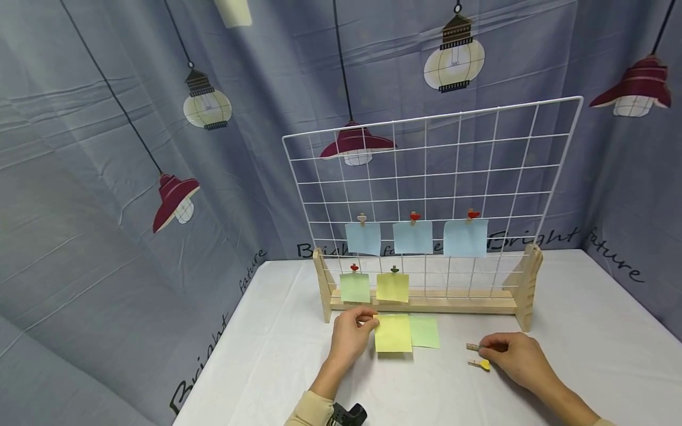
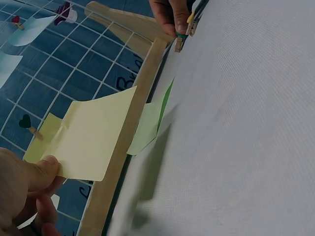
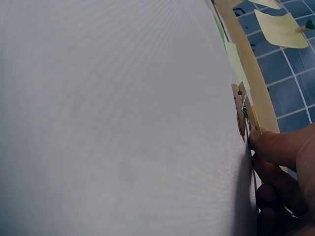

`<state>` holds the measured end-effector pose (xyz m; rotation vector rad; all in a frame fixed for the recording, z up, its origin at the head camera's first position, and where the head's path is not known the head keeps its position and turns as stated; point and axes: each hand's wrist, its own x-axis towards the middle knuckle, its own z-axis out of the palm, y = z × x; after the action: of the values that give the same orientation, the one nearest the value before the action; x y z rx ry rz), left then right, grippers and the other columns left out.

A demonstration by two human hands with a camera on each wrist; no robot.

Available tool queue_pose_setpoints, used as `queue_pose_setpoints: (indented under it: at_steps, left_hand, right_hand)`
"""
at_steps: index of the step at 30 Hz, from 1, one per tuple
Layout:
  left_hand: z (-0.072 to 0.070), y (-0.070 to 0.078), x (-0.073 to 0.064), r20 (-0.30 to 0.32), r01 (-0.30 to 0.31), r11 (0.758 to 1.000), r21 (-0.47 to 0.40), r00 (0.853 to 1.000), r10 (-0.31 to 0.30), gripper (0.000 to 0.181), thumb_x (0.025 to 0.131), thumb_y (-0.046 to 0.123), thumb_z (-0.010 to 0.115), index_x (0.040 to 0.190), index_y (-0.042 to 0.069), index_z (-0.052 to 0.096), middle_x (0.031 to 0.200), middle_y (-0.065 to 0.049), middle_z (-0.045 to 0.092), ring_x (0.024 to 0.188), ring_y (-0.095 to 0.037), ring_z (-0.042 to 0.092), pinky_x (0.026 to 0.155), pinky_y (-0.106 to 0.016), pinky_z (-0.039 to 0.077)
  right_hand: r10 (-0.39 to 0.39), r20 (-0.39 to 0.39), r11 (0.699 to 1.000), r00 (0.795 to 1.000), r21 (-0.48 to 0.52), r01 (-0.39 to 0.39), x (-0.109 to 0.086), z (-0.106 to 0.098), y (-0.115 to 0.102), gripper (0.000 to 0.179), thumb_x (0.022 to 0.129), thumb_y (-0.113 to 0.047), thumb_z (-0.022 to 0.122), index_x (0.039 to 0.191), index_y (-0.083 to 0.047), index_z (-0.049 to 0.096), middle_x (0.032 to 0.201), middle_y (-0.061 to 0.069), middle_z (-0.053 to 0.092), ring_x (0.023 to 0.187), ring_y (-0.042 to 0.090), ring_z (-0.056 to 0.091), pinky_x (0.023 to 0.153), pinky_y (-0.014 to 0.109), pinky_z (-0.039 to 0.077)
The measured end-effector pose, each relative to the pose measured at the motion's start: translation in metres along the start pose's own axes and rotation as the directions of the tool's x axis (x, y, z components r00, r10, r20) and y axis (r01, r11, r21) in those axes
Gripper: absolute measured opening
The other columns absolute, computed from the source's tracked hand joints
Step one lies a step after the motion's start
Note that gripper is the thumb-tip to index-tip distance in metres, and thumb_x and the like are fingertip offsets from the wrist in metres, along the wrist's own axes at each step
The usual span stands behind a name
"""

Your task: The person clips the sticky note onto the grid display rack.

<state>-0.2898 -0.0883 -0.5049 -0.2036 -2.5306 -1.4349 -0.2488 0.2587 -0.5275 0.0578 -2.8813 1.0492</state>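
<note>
My left hand (image 1: 350, 336) pinches a yellow sticky note (image 1: 393, 338) by its upper left corner, thumb on its face in the left wrist view. The note is lifted, casting a shadow, and overlaps a green sticky note (image 1: 425, 331) on the table. Over on the right, my right hand (image 1: 515, 356) pinches a small wooden clothespin (image 1: 472, 347) between thumb and index finger; a bit of green shows at its held end in the left wrist view. Just below lies another clothespin with a yellow heart (image 1: 483, 364).
Behind the hands stands a white wire grid (image 1: 426, 171) in a wooden base (image 1: 447, 304). Blue notes (image 1: 412, 238) hang in a row from heart clothespins. Lower down hang a green note (image 1: 354, 288) and a yellow note (image 1: 392, 288). White cloth (image 1: 426, 393) covers the table.
</note>
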Motion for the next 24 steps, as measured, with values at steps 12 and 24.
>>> queue_pose_setpoints:
  at_steps: [12,24]
  left_hand:
    - [0.004,0.009,0.004,-0.065,-0.029,0.999,0.023,0.997,0.030,0.006,0.091,0.016,0.078,0.094,0.017,0.083,0.089,0.006,0.079,0.069,0.000,0.057,0.060,-0.020,0.046]
    - [0.018,0.028,0.019,-0.049,-0.048,0.999,-0.011,0.998,0.047,0.008,0.093,0.019,0.076,0.096,0.022,0.083,0.088,0.009,0.077,0.073,0.001,0.060,0.063,-0.022,0.047]
  right_hand:
    - [0.037,-0.019,0.999,0.999,0.022,-0.037,0.002,0.000,-0.003,0.009,0.090,-0.026,0.079,0.093,-0.017,0.079,0.093,0.000,0.078,0.085,0.012,0.066,0.073,0.034,0.050]
    - [-0.067,-0.121,0.997,0.990,0.032,0.071,0.014,-0.006,-0.011,0.009,0.090,-0.011,0.076,0.098,-0.013,0.078,0.099,0.007,0.078,0.088,0.015,0.068,0.067,0.026,0.050]
